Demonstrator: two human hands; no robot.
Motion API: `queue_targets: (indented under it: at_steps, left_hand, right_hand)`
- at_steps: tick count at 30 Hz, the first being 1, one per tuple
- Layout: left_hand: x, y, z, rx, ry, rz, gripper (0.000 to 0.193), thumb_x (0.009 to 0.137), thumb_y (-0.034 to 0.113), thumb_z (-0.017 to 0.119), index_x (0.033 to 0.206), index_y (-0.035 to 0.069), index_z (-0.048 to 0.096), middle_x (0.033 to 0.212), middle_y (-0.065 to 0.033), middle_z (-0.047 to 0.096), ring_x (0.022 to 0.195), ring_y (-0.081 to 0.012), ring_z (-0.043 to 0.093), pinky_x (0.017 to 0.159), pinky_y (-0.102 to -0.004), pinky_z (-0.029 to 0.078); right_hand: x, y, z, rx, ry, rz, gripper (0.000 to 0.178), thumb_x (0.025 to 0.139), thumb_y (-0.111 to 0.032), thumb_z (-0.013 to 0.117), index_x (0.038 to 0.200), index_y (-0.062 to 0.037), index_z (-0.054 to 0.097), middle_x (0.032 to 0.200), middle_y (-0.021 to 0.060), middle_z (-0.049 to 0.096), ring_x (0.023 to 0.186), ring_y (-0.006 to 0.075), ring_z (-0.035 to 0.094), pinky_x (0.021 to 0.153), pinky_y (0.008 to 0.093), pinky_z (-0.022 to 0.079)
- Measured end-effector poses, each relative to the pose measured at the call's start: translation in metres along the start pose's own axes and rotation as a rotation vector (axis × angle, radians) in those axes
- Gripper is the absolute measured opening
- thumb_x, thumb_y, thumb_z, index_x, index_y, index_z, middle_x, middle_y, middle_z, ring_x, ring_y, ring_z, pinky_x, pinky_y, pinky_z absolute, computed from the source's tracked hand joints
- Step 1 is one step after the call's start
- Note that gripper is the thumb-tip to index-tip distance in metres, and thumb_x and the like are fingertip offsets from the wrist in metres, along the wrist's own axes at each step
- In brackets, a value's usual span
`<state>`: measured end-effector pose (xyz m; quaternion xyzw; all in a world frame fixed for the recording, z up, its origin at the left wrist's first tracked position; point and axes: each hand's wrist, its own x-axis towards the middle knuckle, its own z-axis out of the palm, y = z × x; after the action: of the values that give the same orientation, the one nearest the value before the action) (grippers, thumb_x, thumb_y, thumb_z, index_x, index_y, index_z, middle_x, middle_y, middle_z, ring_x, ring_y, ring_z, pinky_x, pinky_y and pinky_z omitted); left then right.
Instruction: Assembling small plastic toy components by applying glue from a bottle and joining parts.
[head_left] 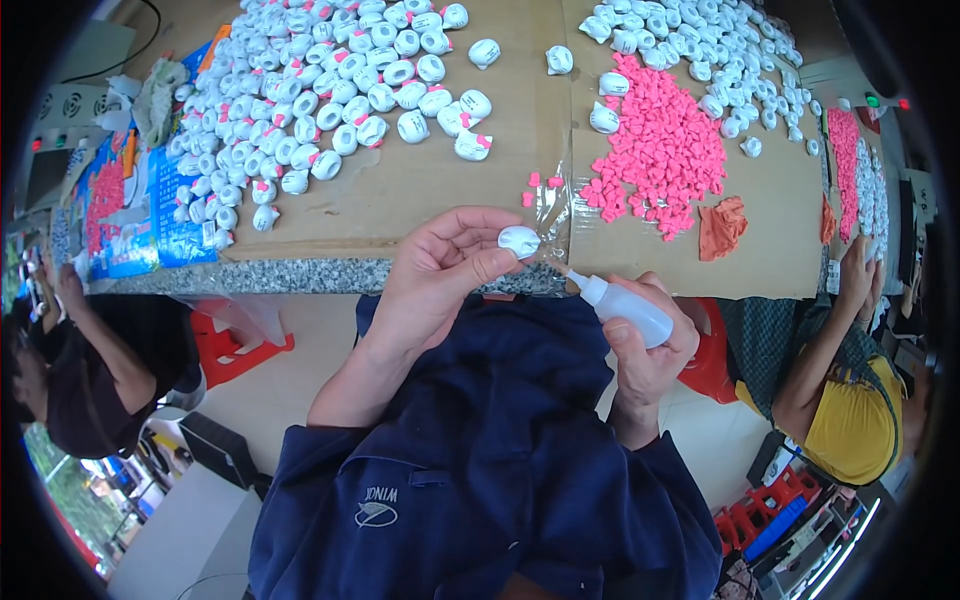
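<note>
My left hand [445, 262] pinches a small white rounded plastic piece [518, 241] between thumb and fingers, above the table's front edge. In my right hand [652, 345] is a white squeeze bottle [632, 310] with a narrow nozzle, tilted so that its tip points up and left toward the white piece. A small gap seems to lie between tip and piece. Just beyond my hands a few loose pink pieces [535, 181] lie on clear tape. Past them spreads a heap of small pink pieces [660, 140].
Many white rounded pieces, several with pink parts on them, cover the cardboard [385, 190] at the back left. More white pieces [690, 35] lie at the back right. A crumpled orange cloth [722, 227] rests near the right front edge. People sit at work on both sides.
</note>
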<state>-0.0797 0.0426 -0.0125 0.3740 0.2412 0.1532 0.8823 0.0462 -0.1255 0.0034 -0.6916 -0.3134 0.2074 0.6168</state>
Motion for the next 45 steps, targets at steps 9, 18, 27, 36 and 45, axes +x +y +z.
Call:
queue_targets:
  at_steps: [9,18,27,36,45]
  left_hand:
    - [0.000,0.001,-0.001,-0.028,-0.003,-0.018,0.028,0.084,0.003,0.058,0.111,-0.001,0.052,0.104,-0.0124,0.060,0.091,-0.0175,0.060,0.080,-0.0266,0.048]
    - [0.001,0.000,-0.002,-0.031,-0.002,-0.004,0.027,0.084,0.003,0.058,0.110,-0.001,0.052,0.107,-0.0133,0.059,0.092,-0.0185,0.060,0.080,-0.0267,0.048]
    - [-0.007,-0.003,0.007,-0.002,0.005,-0.018,0.027,0.083,0.003,0.059,0.109,-0.002,0.052,0.108,-0.0132,0.059,0.093,-0.0185,0.060,0.082,-0.0284,0.048]
    - [-0.008,-0.011,0.014,0.041,-0.027,-0.071,0.028,0.082,0.002,0.060,0.108,-0.004,0.051,0.107,-0.0152,0.058,0.091,-0.0190,0.060,0.080,-0.0291,0.048]
    - [-0.005,-0.014,0.020,0.062,-0.056,-0.090,0.028,0.081,0.001,0.060,0.107,-0.004,0.051,0.106,-0.0161,0.058,0.090,-0.0200,0.060,0.079,-0.0288,0.048]
  right_hand:
    - [0.001,0.000,0.000,0.003,0.001,0.008,0.034,0.065,-0.010,0.074,0.094,0.0056,0.064,0.066,0.0056,0.056,0.058,0.0123,0.045,0.051,0.0230,0.034]
    - [-0.003,0.010,-0.004,0.073,0.009,0.011,0.035,0.066,-0.008,0.074,0.097,0.0055,0.062,0.078,0.0070,0.060,0.065,0.0103,0.051,0.057,0.0218,0.039]
    - [0.018,0.023,-0.008,-0.125,0.091,-0.127,0.040,0.069,0.011,0.064,0.106,0.0019,0.053,0.105,0.0131,0.058,0.095,0.0188,0.056,0.086,0.0299,0.043]
    - [0.015,0.023,-0.004,-0.119,0.170,-0.112,0.037,0.071,0.004,0.069,0.104,0.0016,0.053,0.101,0.0109,0.059,0.093,0.0163,0.055,0.078,0.0264,0.043]
    - [0.032,0.020,-0.032,-0.745,0.350,-0.032,0.009,0.073,-0.006,0.068,0.082,-0.0035,0.066,0.078,0.0055,0.059,0.076,0.0181,0.051,0.069,0.0281,0.042]
